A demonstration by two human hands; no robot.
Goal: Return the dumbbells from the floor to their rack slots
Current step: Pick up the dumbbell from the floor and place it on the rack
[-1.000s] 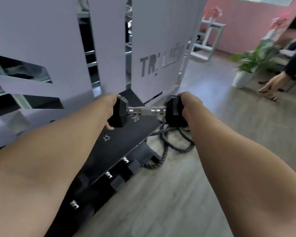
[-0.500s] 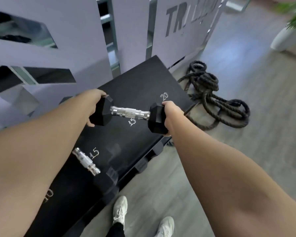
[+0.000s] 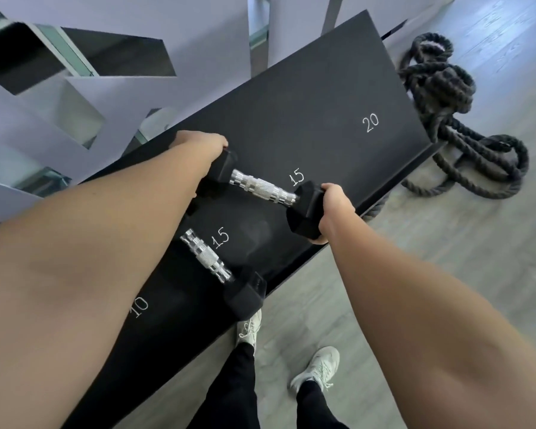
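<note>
A coiled battle rope (image 3: 464,119) lies on the floor off the rack (image 3: 307,97) top's far end, a second dumbbell (image 3: 220,270) rests by its near edge, and between them the left hand (image 3: 203,147) and right hand (image 3: 333,209) each clasp one hex head of the dumbbell (image 3: 262,188) over a "15" mark.

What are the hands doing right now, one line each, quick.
Left hand: closed on the far head of the dumbbell.
Right hand: closed on the near head of the same dumbbell, over the rack.
</note>
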